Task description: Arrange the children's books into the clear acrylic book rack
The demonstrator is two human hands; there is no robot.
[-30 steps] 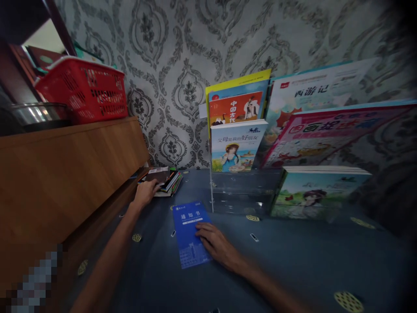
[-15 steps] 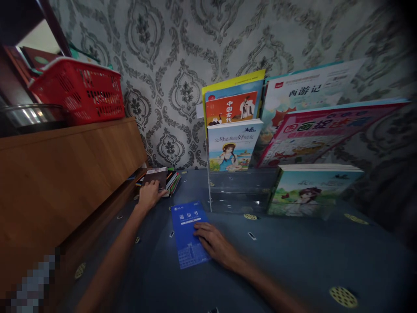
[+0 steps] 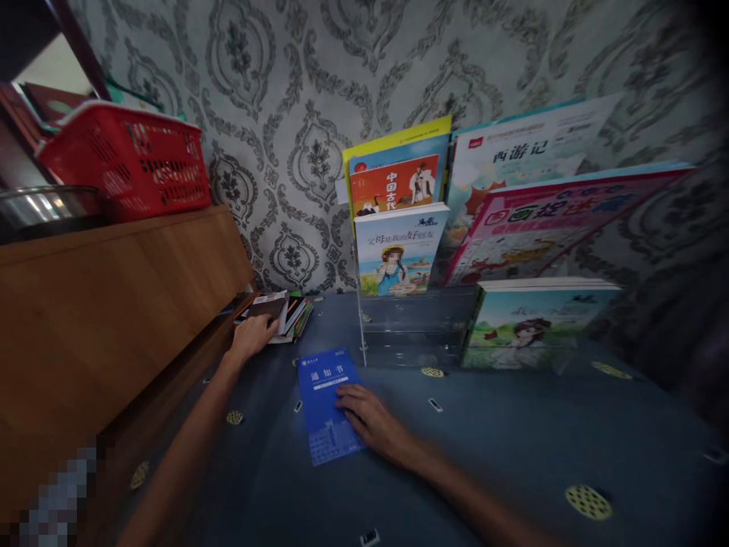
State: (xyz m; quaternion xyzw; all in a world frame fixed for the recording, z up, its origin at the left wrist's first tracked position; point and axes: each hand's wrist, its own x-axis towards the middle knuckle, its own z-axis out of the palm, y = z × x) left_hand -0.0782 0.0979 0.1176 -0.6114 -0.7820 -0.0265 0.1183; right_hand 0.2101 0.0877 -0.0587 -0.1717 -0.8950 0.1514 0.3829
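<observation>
At the near edge of a small stack of books (image 3: 297, 320), my left hand (image 3: 251, 339) has its fingers bent round the dark brown top book (image 3: 269, 305); the fingertips are partly hidden. A blue booklet (image 3: 326, 406) with white lettering lies flat on the table, cover up. My right hand (image 3: 373, 425) rests open on the booklet's right side, fingers stretched over the cover. Right of the booklet stands a clear acrylic book rack (image 3: 399, 351), its tiers partly filled with upright children's books.
In the rack are a blue-covered book (image 3: 402, 258), a pink book (image 3: 524, 228) and a green landscape-covered book (image 3: 529, 327). A wooden cabinet (image 3: 119, 296) borders the left, bearing a red plastic basket (image 3: 142, 163) and a metal bowl (image 3: 48, 205). Patterned wallpaper rises behind.
My left hand has drawn slightly left and nearer the edge of the dark brown book, its fingers more bent. My right hand stays on the blue booklet. The view has shifted slightly.
</observation>
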